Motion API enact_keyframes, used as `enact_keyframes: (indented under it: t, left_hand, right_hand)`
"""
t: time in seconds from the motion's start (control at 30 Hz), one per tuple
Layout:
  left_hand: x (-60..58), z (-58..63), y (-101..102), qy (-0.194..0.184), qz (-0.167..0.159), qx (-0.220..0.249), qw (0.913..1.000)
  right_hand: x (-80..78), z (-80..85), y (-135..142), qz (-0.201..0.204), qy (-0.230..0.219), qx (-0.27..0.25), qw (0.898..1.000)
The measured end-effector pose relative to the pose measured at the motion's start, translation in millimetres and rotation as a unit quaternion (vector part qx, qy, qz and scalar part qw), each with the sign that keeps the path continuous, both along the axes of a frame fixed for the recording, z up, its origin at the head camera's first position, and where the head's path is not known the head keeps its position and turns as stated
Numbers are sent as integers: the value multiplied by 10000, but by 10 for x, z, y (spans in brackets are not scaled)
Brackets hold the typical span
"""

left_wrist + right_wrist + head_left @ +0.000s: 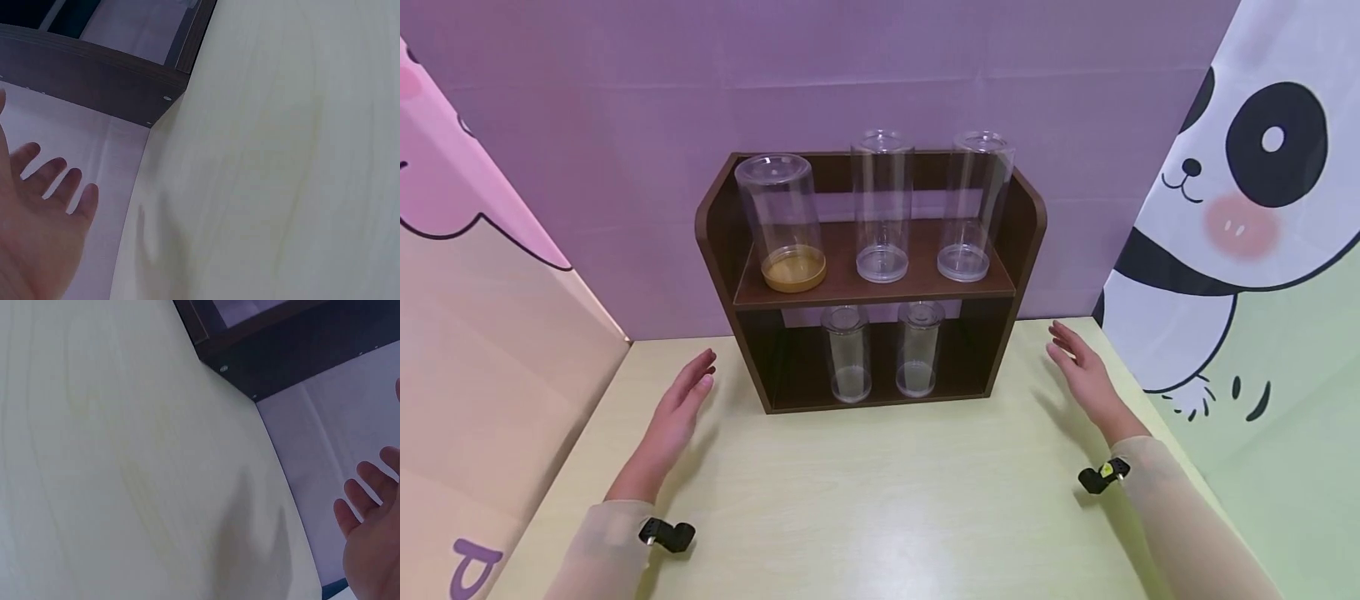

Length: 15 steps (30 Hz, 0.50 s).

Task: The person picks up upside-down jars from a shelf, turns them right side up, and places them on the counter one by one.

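A dark brown two-tier wooden shelf (872,296) stands at the back of the table. On its upper tier are a wide clear jar with a gold base (782,221) at the left and two tall clear cylinders, one in the middle (882,208) and one at the right (973,208). Two smaller clear cylinders, left (848,354) and right (919,350), stand on the lower tier. My left hand (673,417) is held left of the shelf, apart from it, fingers extended and holding nothing. On the other side, my right hand (1090,379) is likewise empty with relaxed fingers.
The pale wooden table (865,492) spreads in front of the shelf. A purple cloth backdrop (647,167) rises behind it. Printed side panels flank the table, with a panda (1247,192) on the right one.
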<state>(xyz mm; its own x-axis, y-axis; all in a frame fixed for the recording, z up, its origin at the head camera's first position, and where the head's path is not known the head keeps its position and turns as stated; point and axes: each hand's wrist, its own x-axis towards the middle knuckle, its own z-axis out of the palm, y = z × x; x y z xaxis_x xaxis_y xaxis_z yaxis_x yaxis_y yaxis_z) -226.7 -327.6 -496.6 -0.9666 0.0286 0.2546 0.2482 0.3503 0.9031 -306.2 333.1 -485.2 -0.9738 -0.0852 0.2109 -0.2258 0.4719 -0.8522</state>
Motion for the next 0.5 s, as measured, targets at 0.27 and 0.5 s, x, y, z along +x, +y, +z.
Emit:
enact_keyframes:
  t: [0.27, 0.5]
  left_hand:
    - [-17, -62, 21, 317, 219, 384, 9985]
    - [-1, -63, 48, 118, 384, 14, 9992]
  right_hand:
    - [24, 29, -99, 10, 274, -352, 9990]
    - [32, 15, -240, -2, 564, -359, 9978]
